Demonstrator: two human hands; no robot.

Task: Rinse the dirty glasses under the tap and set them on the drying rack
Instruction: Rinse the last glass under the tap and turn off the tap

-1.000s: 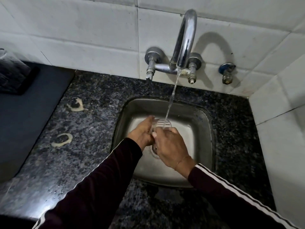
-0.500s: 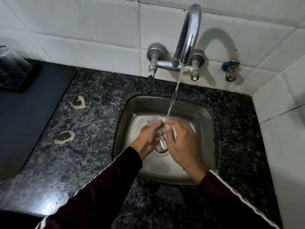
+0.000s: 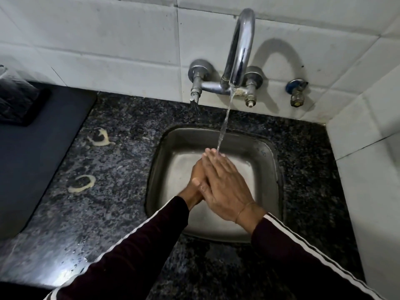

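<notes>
Over the steel sink (image 3: 166, 148), my left hand (image 3: 195, 180) and my right hand (image 3: 225, 191) are pressed flat, palm to palm. Their fingers are stretched out, with the right hand on top. The chrome tap (image 3: 240, 46) is running, and its thin water stream (image 3: 225, 122) lands on my fingertips. No glass shows between my hands or in the visible part of the sink. A clear glass object (image 3: 13, 94) sits at the far left edge on a dark pad.
A dark mat (image 3: 32, 159) covers the counter to the left. Two pale ring stains (image 3: 98, 137) (image 3: 81, 184) mark the wet granite between mat and sink. A small blue-capped valve (image 3: 296, 92) sticks out of the tiled wall, and a tiled side wall (image 3: 368, 169) stands close on the right.
Before, both hands held a clear glass under the stream. Now the glass is out of sight and the hands lie flat against each other under the water.
</notes>
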